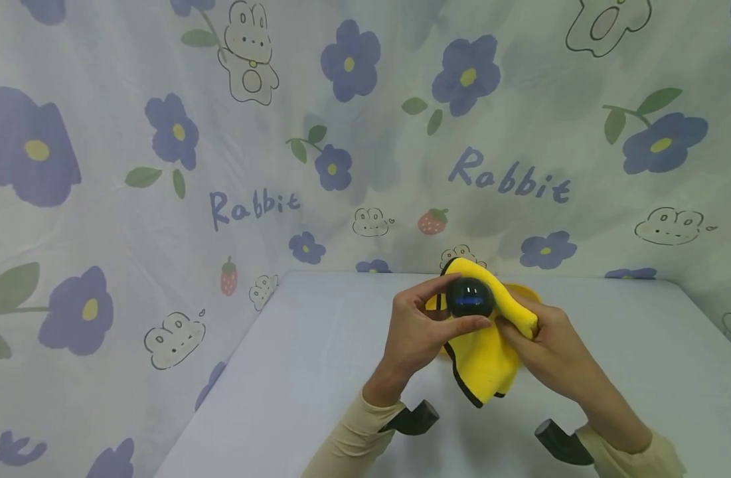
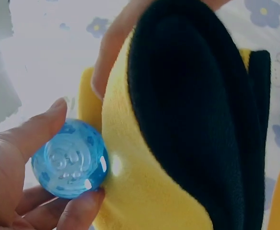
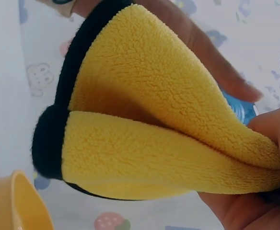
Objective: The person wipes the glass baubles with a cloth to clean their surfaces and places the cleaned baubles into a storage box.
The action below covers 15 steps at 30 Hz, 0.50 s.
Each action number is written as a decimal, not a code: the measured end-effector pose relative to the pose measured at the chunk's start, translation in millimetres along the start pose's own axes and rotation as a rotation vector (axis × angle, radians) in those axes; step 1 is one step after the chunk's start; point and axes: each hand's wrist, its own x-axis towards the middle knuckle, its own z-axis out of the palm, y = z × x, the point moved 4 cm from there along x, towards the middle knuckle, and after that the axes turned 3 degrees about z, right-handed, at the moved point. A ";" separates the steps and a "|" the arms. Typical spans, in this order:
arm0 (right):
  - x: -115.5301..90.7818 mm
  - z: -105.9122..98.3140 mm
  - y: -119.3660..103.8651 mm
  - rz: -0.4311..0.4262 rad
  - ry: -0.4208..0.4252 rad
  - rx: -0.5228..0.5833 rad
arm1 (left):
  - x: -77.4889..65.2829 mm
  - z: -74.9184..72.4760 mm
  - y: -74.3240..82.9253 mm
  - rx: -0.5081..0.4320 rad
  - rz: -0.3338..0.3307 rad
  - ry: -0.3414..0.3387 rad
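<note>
Thumb and fingers of my left hand (image 1: pixel 414 325) pinch a small round object (image 1: pixel 469 299) from both sides, held up over the table. It looks dark and glossy in the head view, but translucent blue with a ringed face (image 2: pixel 70 160) in the left wrist view. My right hand (image 1: pixel 553 345) grips a fluffy yellow cloth (image 1: pixel 485 358) with black edging, bunched between thumb and fingers. The cloth hangs folded right beside the round object, and its loose corner droops below. In the right wrist view the cloth (image 3: pixel 149 153) hides most of the blue object.
Behind the cloth stands a yellow container (image 1: pixel 523 291), mostly hidden; its rim (image 3: pixel 17 201) shows in the right wrist view. A white table (image 1: pixel 281 372) lies underneath. A curtain (image 1: pixel 389 133) printed with flowers and rabbits hangs behind and at the left. Black mounts (image 1: pixel 415 419) are on both wrists.
</note>
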 end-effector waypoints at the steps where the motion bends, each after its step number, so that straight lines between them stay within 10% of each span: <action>1: -0.1 -0.4 -0.3 0.006 0.002 -0.003 | 0.1 -0.1 -0.5 0.000 0.000 0.005; 15: -2.5 -7.7 -5.1 0.065 0.010 -0.055 | 1.0 -2.9 -6.3 0.085 -0.013 0.021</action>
